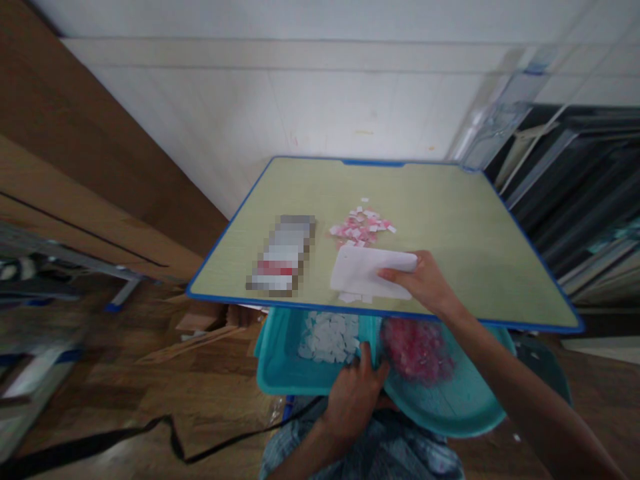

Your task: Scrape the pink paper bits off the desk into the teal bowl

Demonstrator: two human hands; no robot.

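A thin white card [367,270] is gripped by its right end in my right hand [425,280], the thumb on its near face. The card stands tilted over the near part of the yellow-green tabletop [430,200]. Just behind it lies a loose heap of small pink and white pieces [360,227]; a few white pieces [356,297] sit in front of it. Below the table edge, my left hand [355,393] is closed on the rim of a teal rectangular tray [300,385], where it meets a teal round basin [450,420]. Some of its fingers are hidden.
White flakes [330,337] lie in the tray and blurred pink ones [415,350] in the basin. A pixelated phone-like object [284,253] rests on the table's left. A clear bottle [500,120] stands at the back right. A black strap [170,433] runs across the lower left.
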